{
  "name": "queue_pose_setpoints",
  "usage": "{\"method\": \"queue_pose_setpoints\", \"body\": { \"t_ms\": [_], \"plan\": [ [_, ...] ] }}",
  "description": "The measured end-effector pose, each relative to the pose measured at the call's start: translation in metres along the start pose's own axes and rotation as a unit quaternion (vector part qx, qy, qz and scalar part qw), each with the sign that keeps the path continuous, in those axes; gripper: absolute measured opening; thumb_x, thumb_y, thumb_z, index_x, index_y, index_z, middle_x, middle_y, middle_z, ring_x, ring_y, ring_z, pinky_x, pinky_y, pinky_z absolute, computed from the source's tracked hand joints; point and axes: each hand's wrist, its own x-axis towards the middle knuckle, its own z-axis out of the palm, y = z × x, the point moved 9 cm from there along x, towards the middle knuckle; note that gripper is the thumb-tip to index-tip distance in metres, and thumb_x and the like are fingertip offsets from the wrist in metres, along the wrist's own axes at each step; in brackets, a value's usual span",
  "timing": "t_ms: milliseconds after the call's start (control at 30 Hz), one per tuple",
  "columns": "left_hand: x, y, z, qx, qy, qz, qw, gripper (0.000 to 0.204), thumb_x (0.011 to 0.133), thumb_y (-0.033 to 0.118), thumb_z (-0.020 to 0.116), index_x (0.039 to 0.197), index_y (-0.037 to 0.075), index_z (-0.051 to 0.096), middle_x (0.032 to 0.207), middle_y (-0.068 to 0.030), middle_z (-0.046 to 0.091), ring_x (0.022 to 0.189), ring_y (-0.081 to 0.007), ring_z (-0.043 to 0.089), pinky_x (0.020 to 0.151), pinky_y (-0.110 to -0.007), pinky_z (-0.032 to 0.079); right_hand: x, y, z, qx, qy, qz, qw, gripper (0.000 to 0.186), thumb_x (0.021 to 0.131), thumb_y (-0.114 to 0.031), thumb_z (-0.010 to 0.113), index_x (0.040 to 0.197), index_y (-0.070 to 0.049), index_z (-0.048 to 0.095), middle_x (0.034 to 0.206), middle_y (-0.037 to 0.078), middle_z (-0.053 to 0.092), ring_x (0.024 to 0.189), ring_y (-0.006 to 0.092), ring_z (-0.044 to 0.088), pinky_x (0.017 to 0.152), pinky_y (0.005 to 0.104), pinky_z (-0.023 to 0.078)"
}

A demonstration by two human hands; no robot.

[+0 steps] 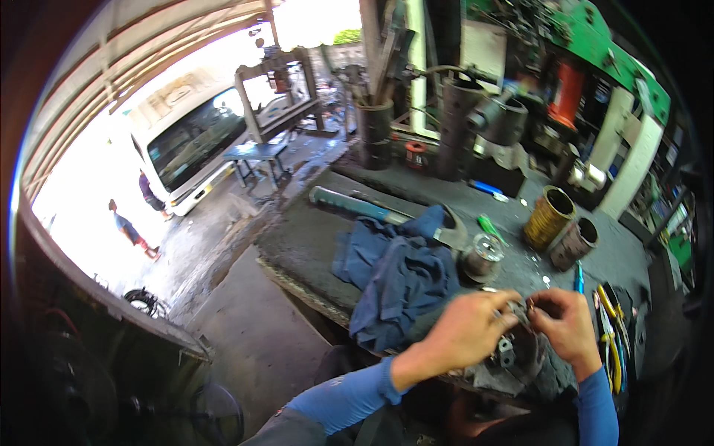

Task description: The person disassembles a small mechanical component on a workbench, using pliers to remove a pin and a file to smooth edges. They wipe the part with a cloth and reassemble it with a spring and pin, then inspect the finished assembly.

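Note:
Both hands meet over a dark, greasy metal part at the near edge of the workbench. My left hand comes in from the left with its fingers pinched on a small dark metal piece. Close against it, my right hand has thumb and forefinger pressed together; what lies between them is too small to make out. Beyond the hands stands a round metal piece with a clear, shiny top. A crumpled dark blue cloth lies to the left of it.
Pliers with yellow handles lie right of my right hand. Two open tins stand farther back. A blue-green tube rests behind the cloth. Tall metal cylinders line the bench's back. Two people and a white vehicle are far left.

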Motion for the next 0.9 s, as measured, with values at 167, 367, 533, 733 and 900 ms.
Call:
{"method": "queue_pose_setpoints", "body": {
  "t_ms": [167, 367, 533, 733, 900],
  "plan": [
    [-0.009, -0.009, -0.087, -0.009, 0.143, -0.119, 0.982, 0.028, 0.102, 0.008, 0.077, 0.129, 0.001, 0.076, 0.104, -0.0053, 0.077, 0.093, -0.0108, 0.070, 0.084, -0.028, 0.059, 0.014, 0.008, -0.025, -0.149, 0.034, -0.032, 0.988, 0.026, 0.090, -0.011, 0.079, 0.110, 0.005, 0.079, 0.097, 0.012, 0.081, 0.089, 0.0173, 0.074, 0.083, 0.0332, 0.058],
    [-0.021, -0.065, -0.142, 0.068, 0.249, -0.130, 0.957, 0.016, 0.101, 0.003, 0.074, 0.118, 0.001, 0.078, 0.094, -0.0017, 0.074, 0.078, -0.0062, 0.062, 0.073, -0.024, 0.053, 0.026, 0.015, -0.029, -0.260, 0.068, 0.002, 0.963, 0.032, 0.085, -0.017, 0.078, 0.112, 0.000, 0.081, 0.095, 0.018, 0.079, 0.085, 0.0244, 0.075, 0.080, 0.0395, 0.058],
    [-0.023, -0.051, -0.123, 0.254, 0.200, -0.042, 0.945, 0.017, 0.095, 0.004, 0.071, 0.111, 0.007, 0.076, 0.105, -0.0134, 0.074, 0.099, -0.0359, 0.068, 0.089, -0.046, 0.056, 0.045, 0.038, -0.020, -0.297, 0.048, -0.030, 0.953, 0.029, 0.082, -0.020, 0.077, 0.101, 0.001, 0.080, 0.104, 0.026, 0.077, 0.105, 0.0442, 0.073, 0.092, 0.0499, 0.057],
    [-0.020, -0.057, -0.117, 0.265, 0.174, -0.038, 0.948, 0.015, 0.094, 0.006, 0.072, 0.108, 0.007, 0.077, 0.103, -0.0103, 0.074, 0.096, -0.0332, 0.067, 0.087, -0.044, 0.054, 0.041, 0.024, -0.020, -0.289, 0.072, -0.049, 0.953, 0.029, 0.083, -0.012, 0.078, 0.108, 0.003, 0.079, 0.103, 0.023, 0.074, 0.102, 0.0417, 0.072, 0.089, 0.0480, 0.056],
    [-0.027, -0.052, -0.125, 0.258, 0.186, -0.050, 0.947, 0.015, 0.095, 0.007, 0.073, 0.108, 0.008, 0.077, 0.102, -0.0097, 0.074, 0.094, -0.0333, 0.066, 0.086, -0.044, 0.054, 0.042, 0.018, -0.018, -0.256, 0.097, -0.075, 0.959, 0.029, 0.082, -0.006, 0.082, 0.110, 0.001, 0.078, 0.102, 0.017, 0.070, 0.091, 0.0340, 0.070, 0.083, 0.0437, 0.056]
  ]
}}
